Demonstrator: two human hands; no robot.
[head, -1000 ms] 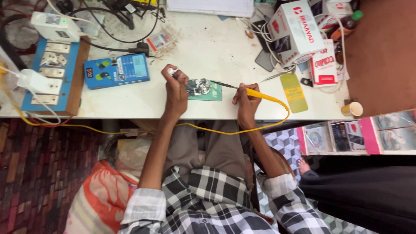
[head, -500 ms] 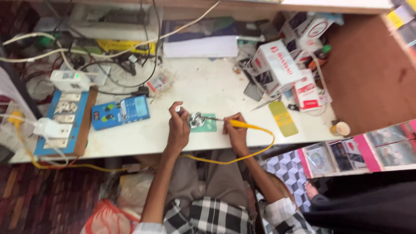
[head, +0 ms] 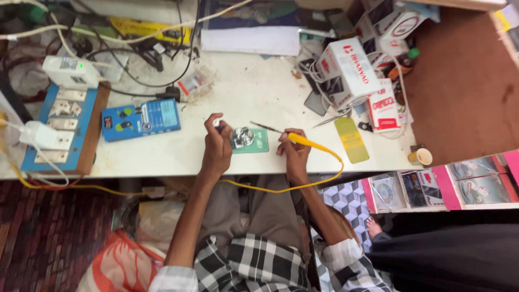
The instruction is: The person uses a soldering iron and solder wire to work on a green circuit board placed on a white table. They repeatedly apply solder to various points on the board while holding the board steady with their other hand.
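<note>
— What is sitting at the middle of the white table (head: pixel 254 97)?

— A small green board (head: pixel 253 141), close to the near edge. I am placing everything else from it, starting with the big things. The blue switch panel (head: pixel 62 127) is lying far to its left, the blue device (head: pixel 141 119) nearer on that side, and the white boxes (head: pixel 346 70) are standing up and to its right.

— And the hands?

— The left hand (head: pixel 217 146) is resting just left of the board, touching its edge, fingers curled around something small and pale; I cannot tell what. The right hand (head: pixel 294 154) is lying to the board's right, closed in a pen grip on a yellow soldering iron (head: pixel 303 141).

— Which way is the iron pointing?

— Its long axis is running right to left, tilted slightly up, the dark tip ending just above the board's upper right corner. The yellow cord (head: pixel 324 181) is looping back under the table edge.

— Which hand is nearer?

— The left.
</note>
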